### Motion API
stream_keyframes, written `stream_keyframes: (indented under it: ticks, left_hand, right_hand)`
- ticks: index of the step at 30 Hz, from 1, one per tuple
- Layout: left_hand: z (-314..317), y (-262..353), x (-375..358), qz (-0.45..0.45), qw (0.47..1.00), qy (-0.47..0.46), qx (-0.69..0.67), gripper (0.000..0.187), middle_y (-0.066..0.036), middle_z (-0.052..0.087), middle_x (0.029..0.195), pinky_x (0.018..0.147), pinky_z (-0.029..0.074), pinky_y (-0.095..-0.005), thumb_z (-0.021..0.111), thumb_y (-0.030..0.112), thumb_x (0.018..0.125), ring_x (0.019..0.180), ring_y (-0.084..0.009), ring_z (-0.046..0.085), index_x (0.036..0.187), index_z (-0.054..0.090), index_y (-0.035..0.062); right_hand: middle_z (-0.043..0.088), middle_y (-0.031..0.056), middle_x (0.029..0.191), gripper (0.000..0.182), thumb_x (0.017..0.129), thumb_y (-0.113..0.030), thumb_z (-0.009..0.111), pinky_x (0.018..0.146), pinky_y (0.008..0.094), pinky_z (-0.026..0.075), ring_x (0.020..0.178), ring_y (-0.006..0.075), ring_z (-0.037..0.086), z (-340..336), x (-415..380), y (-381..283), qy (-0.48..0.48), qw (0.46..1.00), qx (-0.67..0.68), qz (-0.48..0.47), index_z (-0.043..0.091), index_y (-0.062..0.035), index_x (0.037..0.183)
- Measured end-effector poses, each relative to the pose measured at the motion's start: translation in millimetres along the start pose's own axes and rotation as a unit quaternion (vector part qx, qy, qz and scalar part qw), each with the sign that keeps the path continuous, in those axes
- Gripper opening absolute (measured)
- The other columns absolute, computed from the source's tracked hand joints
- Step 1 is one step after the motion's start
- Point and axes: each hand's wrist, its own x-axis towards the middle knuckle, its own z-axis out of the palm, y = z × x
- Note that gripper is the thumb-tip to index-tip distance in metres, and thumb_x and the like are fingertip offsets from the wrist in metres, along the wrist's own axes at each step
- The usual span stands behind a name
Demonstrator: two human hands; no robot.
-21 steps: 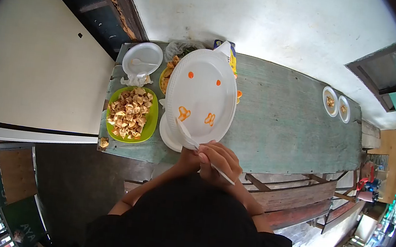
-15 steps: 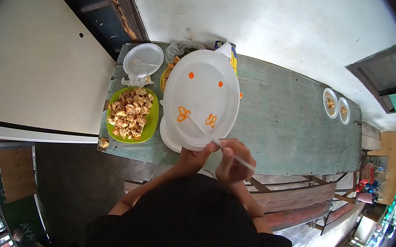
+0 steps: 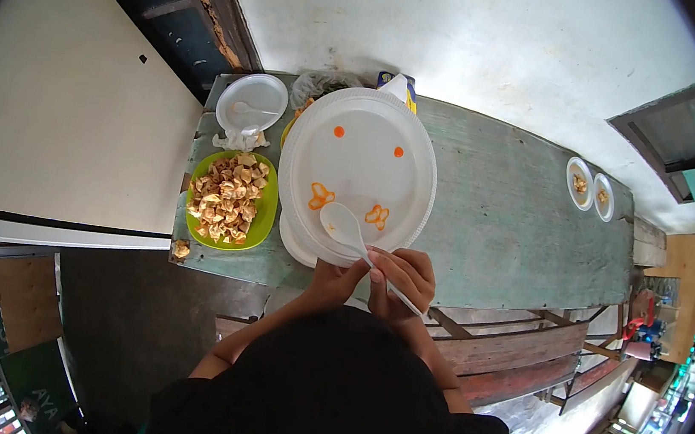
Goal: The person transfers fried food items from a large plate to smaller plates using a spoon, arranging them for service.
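Note:
My left hand (image 3: 335,282) grips the near edge of a white plastic plate (image 3: 367,121), which is raised above the table. Orange sauce marks the plate: two round dots on its far half and two looped shapes on its near half. Between the fingers of my right hand (image 3: 402,281) is the handle of a white plastic spoon (image 3: 344,225). The spoon's bowl lies over the plate between the two looped shapes, with a small orange smear on it.
A green plate (image 3: 262,223) piled with fried folded snacks (image 3: 228,195) stands at left. Behind it is a white plate (image 3: 231,109) with a spoon. Two small plates (image 3: 573,167) of food sit far right on the green table (image 3: 500,234). A wooden bench (image 3: 512,350) is alongside.
The plate has come up closer to me and looks larger and rounder. My right hand has moved slightly left, and the spoon, blurred before, is now sharp.

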Motion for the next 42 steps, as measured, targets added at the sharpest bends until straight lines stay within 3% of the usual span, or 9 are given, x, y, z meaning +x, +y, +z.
stream_keyframes:
  ticks: [18, 22, 24, 26, 28, 33, 39, 41, 42]
  left_hand:
    - [-4, -3, 1, -0.016, 1.0, -0.011, 0.021, 0.019, -0.005, 0.061, 0.096, 0.078, 0.045, -0.0264, 0.058, 0.006, 0.086, 0.091, -0.0114, 0.056, 0.103, 0.056, -0.002]
    - [-1, -6, 4, -0.05, 0.983, 0.037, -0.174, 0.038, -0.011, 0.054, 0.114, 0.092, 0.041, -0.0328, 0.05, 0.001, 0.084, 0.108, -0.0188, 0.051, 0.121, 0.043, -0.001]
    - [-3, -8, 5, -0.039, 0.953, 0.057, -0.295, 0.045, -0.013, 0.05, 0.121, 0.097, 0.039, -0.0362, 0.047, 0.003, 0.083, 0.115, -0.0221, 0.048, 0.126, 0.037, -0.0003]
    - [-4, -6, 9, -0.033, 0.936, 0.083, -0.341, 0.056, -0.015, 0.039, 0.132, 0.1, 0.036, -0.0418, 0.041, 0.018, 0.081, 0.121, -0.0288, 0.042, 0.133, 0.029, 0.0013]
    - [-6, -6, 11, -0.034, 0.936, 0.098, -0.337, 0.058, -0.015, 0.039, 0.133, 0.1, 0.035, -0.0422, 0.04, 0.022, 0.081, 0.122, -0.0294, 0.041, 0.133, 0.028, 0.0013]
    - [-18, -19, 9, -0.034, 0.935, 0.071, -0.345, 0.057, -0.014, 0.039, 0.132, 0.101, 0.033, -0.042, 0.04, 0.022, 0.08, 0.123, -0.0291, 0.04, 0.132, 0.03, 0.0014]
    - [-30, -33, 5, -0.052, 0.977, 0.041, -0.205, 0.064, -0.012, 0.041, 0.132, 0.103, 0.033, -0.0376, 0.043, 0.007, 0.08, 0.119, -0.0262, 0.044, 0.139, 0.017, 0.0068]
    - [-40, -24, 4, 0.126, 0.981, -0.131, 0.072, 0.066, -0.013, 0.037, 0.134, 0.103, 0.032, -0.037, 0.043, 0.011, 0.084, 0.121, -0.0263, 0.042, 0.141, 0.009, 0.0112]
    - [-42, -17, 5, 0.127, 0.981, -0.129, 0.073, 0.066, -0.013, 0.037, 0.134, 0.103, 0.032, -0.037, 0.043, 0.011, 0.084, 0.121, -0.0263, 0.042, 0.141, 0.009, 0.0112]
  right_hand:
    - [0.067, 0.0086, 0.081, 0.013, 0.075, -0.006, 0.065, 0.06, 0.029, 0.044, 0.068, 0.0189, 0.056, -10, -1, -3, 0.02, 0.997, 0.047, 0.053, 0.065, -0.002, 0.086]
    - [0.065, 0.0112, 0.082, 0.014, 0.083, -0.012, 0.059, 0.065, 0.0303, 0.044, 0.072, 0.0199, 0.056, -11, 1, 8, 0.14, 0.98, 0.087, 0.114, 0.062, 0.0014, 0.086]
    - [0.062, 0.0138, 0.085, 0.031, 0.091, -0.025, 0.05, 0.077, 0.0325, 0.042, 0.084, 0.0192, 0.055, -12, 10, 16, 0.268, 0.92, 0.132, 0.254, 0.06, 0.0037, 0.085]
    - [0.061, 0.0113, 0.092, 0.03, 0.093, -0.027, 0.048, 0.085, 0.0345, 0.038, 0.093, 0.0199, 0.053, -16, 2, 36, 0.28, 0.896, 0.168, 0.299, 0.058, 0.0015, 0.093]
    - [0.061, 0.008, 0.094, 0.031, 0.092, -0.03, 0.048, 0.089, 0.0381, 0.037, 0.095, 0.0192, 0.053, -20, 6, 40, 0.306, 0.801, 0.327, 0.396, 0.054, -0.0015, 0.104]
    - [0.059, 0.0058, 0.102, 0.035, 0.092, -0.034, 0.046, 0.092, 0.0393, 0.035, 0.102, 0.0178, 0.05, -23, 5, 42, 0.283, 0.756, 0.401, 0.434, 0.049, -0.0053, 0.112]
    - [0.058, 0.0125, 0.098, 0.031, 0.093, -0.027, 0.045, 0.087, 0.0378, 0.042, 0.101, 0.0207, 0.05, -21, 2, 48, 0.302, 0.747, 0.394, 0.442, 0.049, -0.0005, 0.109]
    - [0.058, 0.0132, 0.099, 0.031, 0.093, -0.026, 0.044, 0.086, 0.036, 0.043, 0.1, 0.0208, 0.051, -27, -3, 55, 0.285, 0.762, 0.403, 0.419, 0.048, -0.0004, 0.109]
    - [0.058, 0.0132, 0.099, 0.031, 0.093, -0.026, 0.044, 0.086, 0.036, 0.043, 0.1, 0.0208, 0.051, -31, -3, 58, 0.283, 0.762, 0.405, 0.419, 0.048, -0.0004, 0.109]
